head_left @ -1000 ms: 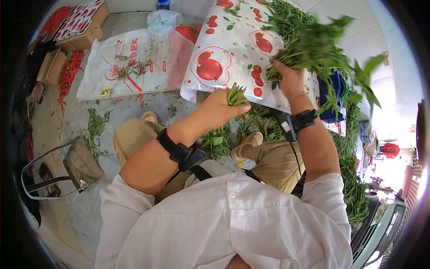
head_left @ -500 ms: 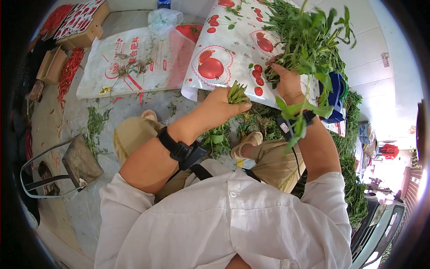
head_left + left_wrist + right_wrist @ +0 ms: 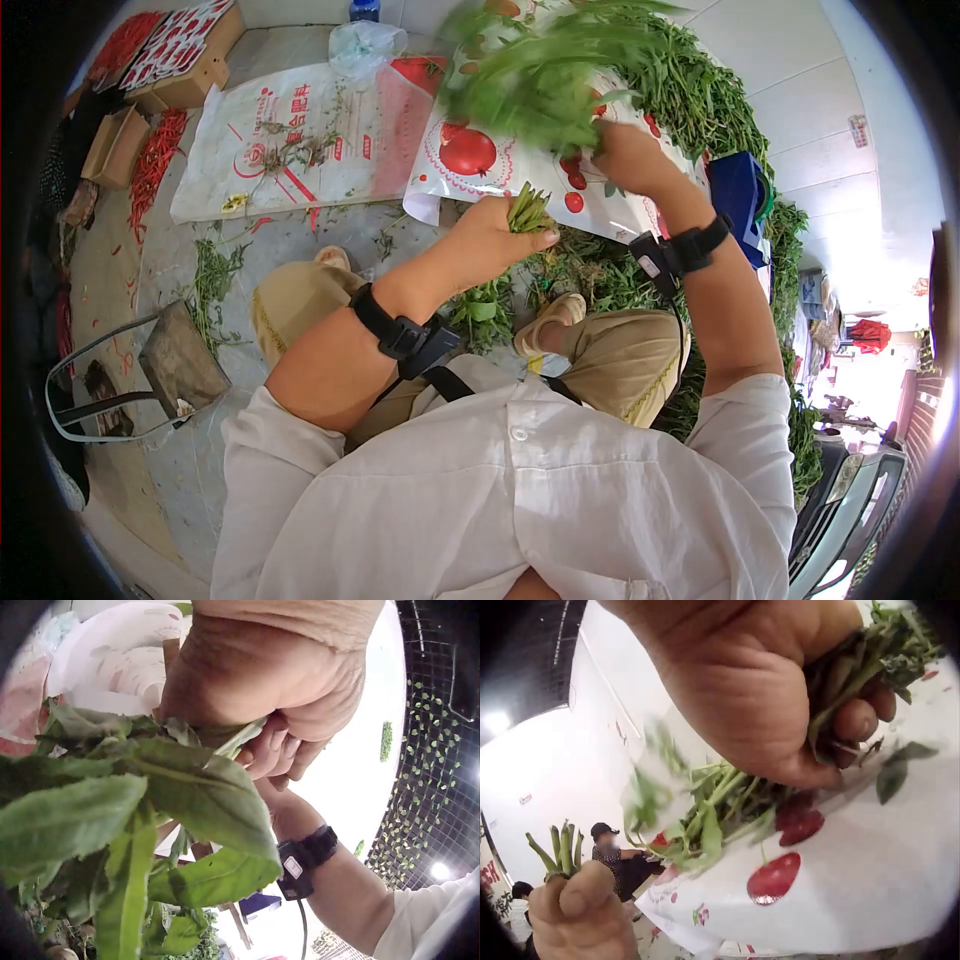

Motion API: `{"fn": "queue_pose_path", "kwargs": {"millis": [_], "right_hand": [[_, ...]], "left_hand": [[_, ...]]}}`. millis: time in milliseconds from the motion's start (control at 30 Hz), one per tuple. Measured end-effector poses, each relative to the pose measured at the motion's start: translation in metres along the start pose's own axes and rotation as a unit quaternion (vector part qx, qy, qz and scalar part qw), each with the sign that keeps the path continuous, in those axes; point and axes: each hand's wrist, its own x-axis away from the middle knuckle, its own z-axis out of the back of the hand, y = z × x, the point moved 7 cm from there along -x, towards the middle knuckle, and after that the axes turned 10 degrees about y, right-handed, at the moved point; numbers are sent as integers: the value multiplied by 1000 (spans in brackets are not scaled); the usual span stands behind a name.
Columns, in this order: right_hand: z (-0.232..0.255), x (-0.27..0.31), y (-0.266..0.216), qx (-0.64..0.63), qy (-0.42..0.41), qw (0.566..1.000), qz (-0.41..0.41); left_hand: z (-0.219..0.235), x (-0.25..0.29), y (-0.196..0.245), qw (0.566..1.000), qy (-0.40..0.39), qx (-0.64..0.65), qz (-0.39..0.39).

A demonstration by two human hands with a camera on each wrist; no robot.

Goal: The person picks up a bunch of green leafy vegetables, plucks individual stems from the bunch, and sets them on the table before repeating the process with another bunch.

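Note:
My left hand (image 3: 490,238) grips a small bundle of leafy green stems (image 3: 528,207), its cut ends pointing up past the thumb. In the left wrist view the broad leaves (image 3: 202,795) of this bundle hang below that hand. Further right, my right hand (image 3: 635,160) holds a bunch of leafy greens (image 3: 540,90), blurred and fanned out leftward over a white fruit-printed sheet (image 3: 430,185). The right wrist view has its fingers (image 3: 855,720) curled round the greens close above the sheet. A pile of similar greens (image 3: 700,100) lies along the sheet's right side.
A white fertilizer sack (image 3: 215,160) with plant scraps covers the floor to the left. Red chillies (image 3: 155,155) lie by cardboard boxes (image 3: 115,150). A blue container (image 3: 738,205) stands at the right. A metal-framed stool (image 3: 185,360) is lower left. People (image 3: 611,851) sit beyond.
My right hand has swung its bunch of greens from the right side across to the left over the printed sheet. The left hand has stayed in place with its bundle.

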Motion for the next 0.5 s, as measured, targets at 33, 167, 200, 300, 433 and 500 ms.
{"fn": "queue_pose_path", "kwargs": {"millis": [33,167,200,300,433,500], "right_hand": [[-11,3,-5,55,-64,996,20],[-2,5,-15,61,-34,997,24],[-1,7,-18,58,-30,998,24],[6,17,-34,54,-26,998,36],[12,44,-78,67,-37,993,91],[6,61,-94,79,-93,984,130]], "left_hand": [[0,0,0,1000,-1,2,-1],[0,2,3,999,3,36,-31],[-1,3,9,997,12,49,-51],[2,12,29,997,49,8,-60],[8,27,73,939,121,-200,-253],[7,33,81,913,152,-233,-299]]}}
